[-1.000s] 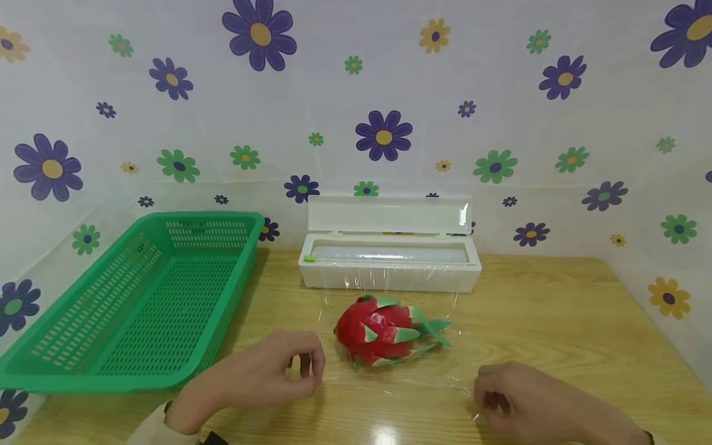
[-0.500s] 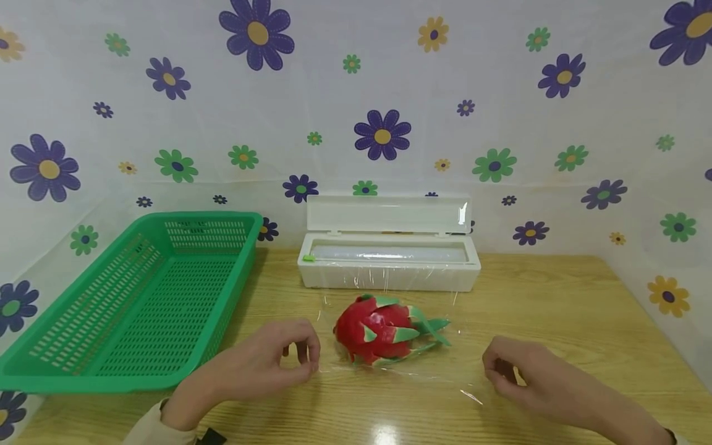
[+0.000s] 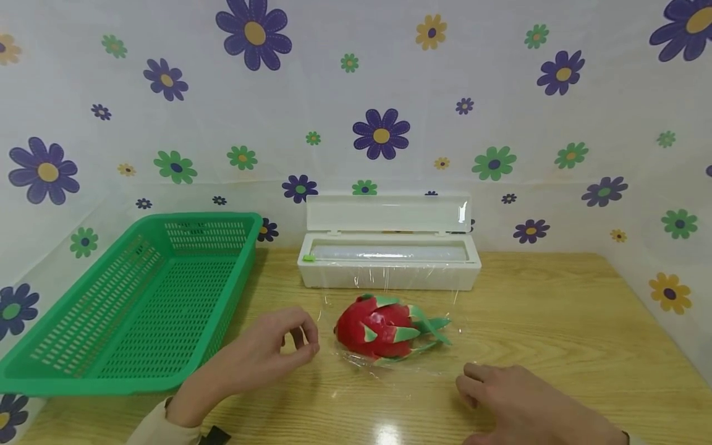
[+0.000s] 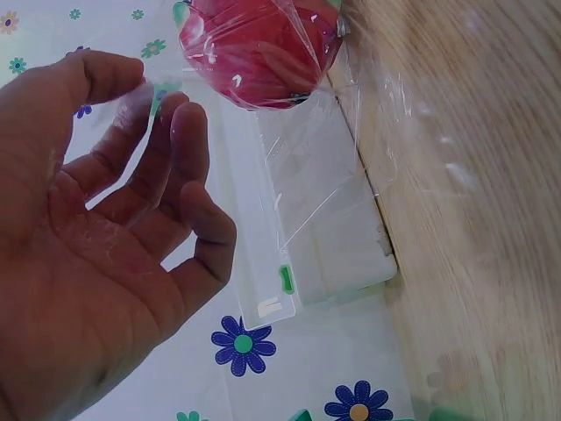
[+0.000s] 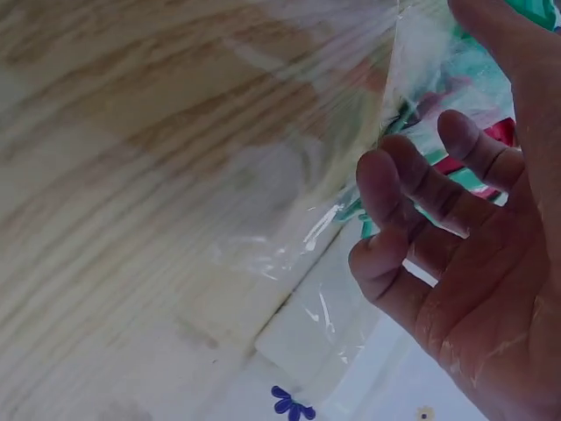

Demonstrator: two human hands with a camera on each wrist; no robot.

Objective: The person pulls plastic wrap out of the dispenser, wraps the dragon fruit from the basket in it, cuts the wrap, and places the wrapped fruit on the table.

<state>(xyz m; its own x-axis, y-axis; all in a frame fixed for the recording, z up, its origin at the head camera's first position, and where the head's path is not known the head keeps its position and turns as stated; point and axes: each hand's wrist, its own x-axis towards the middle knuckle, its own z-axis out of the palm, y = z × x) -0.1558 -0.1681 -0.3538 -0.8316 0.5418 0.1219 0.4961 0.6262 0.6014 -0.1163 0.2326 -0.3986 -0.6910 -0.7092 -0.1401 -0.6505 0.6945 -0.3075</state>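
A red dragon fruit (image 3: 378,330) with green scales lies on its side at the middle of the table, with clear cling film (image 3: 356,360) over it. The film runs back to the roll (image 3: 389,253) in an open white dispenser box (image 3: 389,277). Left of the fruit, my left hand (image 3: 267,352) has thumb and forefinger tips together; a bit of film shows at them in the left wrist view. My right hand (image 3: 517,398) is near the film's right front, fingers loosely bent and thumb apart. In the right wrist view, film (image 5: 307,237) hangs beside its fingers.
A green perforated basket (image 3: 219,309) stands on the left of the wooden table (image 3: 556,315). The box's lid (image 3: 389,214) stands raised at the back. Behind it is a white flower-print cloth (image 3: 334,93).
My left hand has risen slightly away from the table's front. My right hand moved out and up, then back left and down, its fingers loosening. The film's front edge has drawn in towards the fruit.
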